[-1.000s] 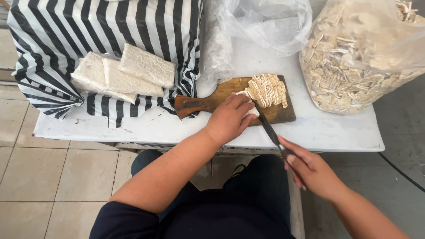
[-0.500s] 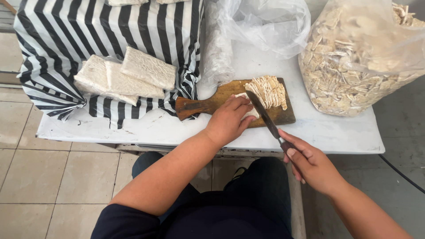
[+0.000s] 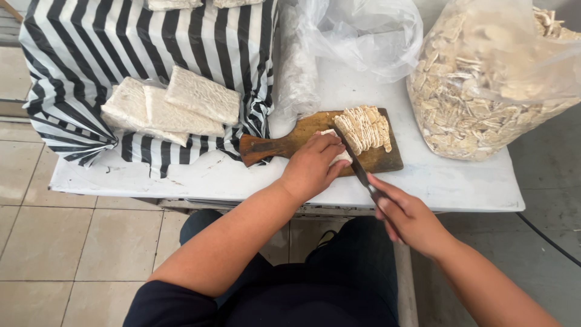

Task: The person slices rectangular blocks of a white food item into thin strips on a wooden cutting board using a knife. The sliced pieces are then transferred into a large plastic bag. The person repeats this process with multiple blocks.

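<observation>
Wooden cutting board point(image 3: 387, 158) on white desk point(image 3: 181, 178); left hand point(image 3: 311, 166), grip pressed down on pale block point(image 3: 340, 156) on the board; right hand point(image 3: 408, 215), grip closed round knife point(image 3: 357, 166); slices point(image 3: 364, 128) beside the blade.

Open tabletop point(image 3: 200, 175) at 9 o'clock of cutting board point(image 3: 387, 160). Blocked at 12 by plastic bag point(image 3: 363, 36), at 3 by sack of slices point(image 3: 484, 97).

Black-and-white striped cloth point(image 3: 121, 48), brown cutting board point(image 3: 290, 142), white table point(image 3: 436, 181).
</observation>
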